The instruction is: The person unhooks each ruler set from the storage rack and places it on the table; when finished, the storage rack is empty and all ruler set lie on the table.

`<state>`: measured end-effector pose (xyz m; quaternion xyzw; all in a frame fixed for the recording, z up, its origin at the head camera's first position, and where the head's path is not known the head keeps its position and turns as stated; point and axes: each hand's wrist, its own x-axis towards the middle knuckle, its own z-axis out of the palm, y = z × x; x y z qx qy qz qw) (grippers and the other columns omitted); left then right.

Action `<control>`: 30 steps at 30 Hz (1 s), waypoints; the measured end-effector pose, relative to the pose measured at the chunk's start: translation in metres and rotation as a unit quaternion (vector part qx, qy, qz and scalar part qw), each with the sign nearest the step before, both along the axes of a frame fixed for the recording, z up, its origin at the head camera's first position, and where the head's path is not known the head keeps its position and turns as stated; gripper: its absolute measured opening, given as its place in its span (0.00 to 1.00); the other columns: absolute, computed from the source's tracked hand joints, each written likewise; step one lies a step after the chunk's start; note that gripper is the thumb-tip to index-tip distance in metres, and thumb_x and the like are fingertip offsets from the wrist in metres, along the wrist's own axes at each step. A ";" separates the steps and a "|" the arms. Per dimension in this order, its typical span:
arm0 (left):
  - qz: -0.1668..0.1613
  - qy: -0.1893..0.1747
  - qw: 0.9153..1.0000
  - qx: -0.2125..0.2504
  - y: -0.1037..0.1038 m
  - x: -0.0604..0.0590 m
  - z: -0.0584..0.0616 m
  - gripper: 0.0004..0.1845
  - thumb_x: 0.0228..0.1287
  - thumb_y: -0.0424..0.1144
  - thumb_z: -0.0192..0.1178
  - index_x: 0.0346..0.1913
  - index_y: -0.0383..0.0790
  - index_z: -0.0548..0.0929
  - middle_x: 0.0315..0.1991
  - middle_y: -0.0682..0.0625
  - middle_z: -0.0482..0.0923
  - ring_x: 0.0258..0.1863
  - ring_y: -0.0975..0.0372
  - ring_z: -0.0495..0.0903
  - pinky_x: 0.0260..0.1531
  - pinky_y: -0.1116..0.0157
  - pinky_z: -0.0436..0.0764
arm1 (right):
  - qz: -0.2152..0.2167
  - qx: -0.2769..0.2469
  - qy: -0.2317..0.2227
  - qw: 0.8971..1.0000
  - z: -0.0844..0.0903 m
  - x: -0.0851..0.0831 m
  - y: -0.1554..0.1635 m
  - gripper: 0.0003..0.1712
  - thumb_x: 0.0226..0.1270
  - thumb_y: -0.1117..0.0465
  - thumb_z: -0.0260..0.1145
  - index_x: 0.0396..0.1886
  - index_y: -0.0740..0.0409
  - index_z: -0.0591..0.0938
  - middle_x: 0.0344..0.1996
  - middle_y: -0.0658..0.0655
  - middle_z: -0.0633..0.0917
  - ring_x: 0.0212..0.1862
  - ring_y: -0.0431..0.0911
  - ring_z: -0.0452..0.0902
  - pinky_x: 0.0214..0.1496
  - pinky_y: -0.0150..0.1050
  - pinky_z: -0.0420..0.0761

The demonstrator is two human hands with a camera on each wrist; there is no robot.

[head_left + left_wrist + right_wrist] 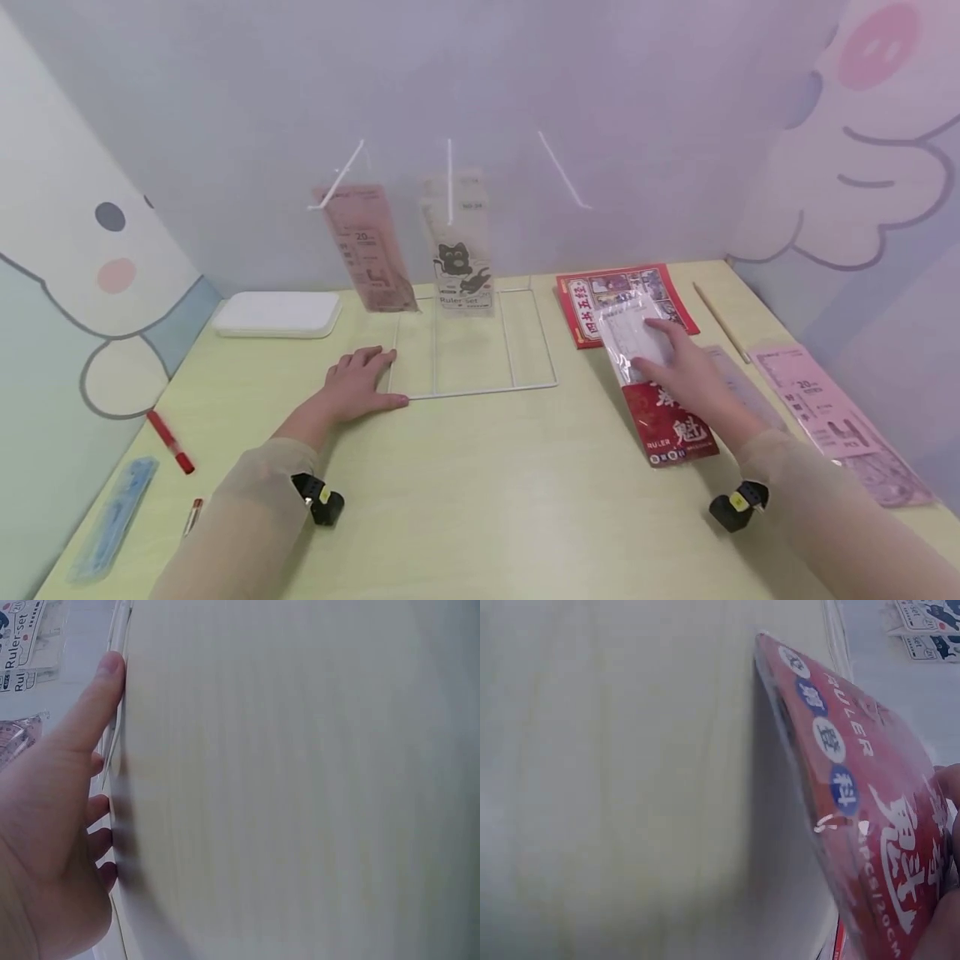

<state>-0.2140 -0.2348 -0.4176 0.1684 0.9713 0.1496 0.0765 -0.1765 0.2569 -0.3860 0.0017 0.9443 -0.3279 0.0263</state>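
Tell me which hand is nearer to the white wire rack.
Left. The left hand rests flat on the table touching the white wire rack at its front left corner. The right hand lies on the red ruler pack, apart from the rack's right side.
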 end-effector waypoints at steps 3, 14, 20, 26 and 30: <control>-0.002 0.000 1.000 0.000 0.001 -0.001 0.000 0.50 0.50 0.69 0.60 0.70 0.41 0.61 0.68 0.37 0.54 0.62 0.37 0.54 0.54 0.36 0.54 | -0.007 0.021 -0.002 1.000 -0.007 0.002 0.005 0.52 0.58 0.33 0.60 0.74 0.51 0.51 0.66 0.71 0.59 0.59 0.68 0.64 0.47 0.63 0.73; 0.001 0.001 1.000 -0.008 0.002 -0.002 0.000 0.50 0.49 0.69 0.60 0.70 0.42 0.61 0.68 0.37 0.54 0.62 0.37 0.54 0.54 0.36 0.55 | -0.001 0.074 -0.024 0.997 -0.017 0.019 0.006 0.53 0.56 0.34 0.64 0.72 0.58 0.57 0.65 0.71 0.62 0.60 0.67 0.61 0.51 0.62 0.70; -0.001 0.004 1.000 -0.008 0.002 -0.003 0.000 0.51 0.48 0.69 0.60 0.70 0.43 0.61 0.68 0.38 0.55 0.62 0.37 0.54 0.54 0.36 0.55 | 0.014 0.091 -0.038 0.995 -0.018 0.029 0.008 0.52 0.54 0.36 0.66 0.70 0.61 0.60 0.64 0.72 0.63 0.58 0.66 0.63 0.50 0.59 0.72; 0.000 0.005 1.000 -0.005 0.002 -0.003 0.001 0.51 0.48 0.69 0.60 0.70 0.42 0.61 0.68 0.38 0.55 0.62 0.37 0.54 0.54 0.36 0.54 | 0.020 0.107 -0.073 0.991 -0.020 0.033 0.012 0.52 0.52 0.34 0.67 0.67 0.63 0.63 0.60 0.73 0.67 0.52 0.64 0.69 0.46 0.57 0.75; 0.001 0.002 1.000 -0.008 0.002 -0.003 0.000 0.51 0.48 0.70 0.60 0.70 0.42 0.61 0.68 0.38 0.55 0.62 0.37 0.54 0.54 0.36 0.54 | 0.025 0.121 -0.095 0.988 -0.022 0.034 0.017 0.53 0.51 0.31 0.65 0.66 0.63 0.64 0.59 0.74 0.67 0.55 0.69 0.67 0.47 0.60 0.73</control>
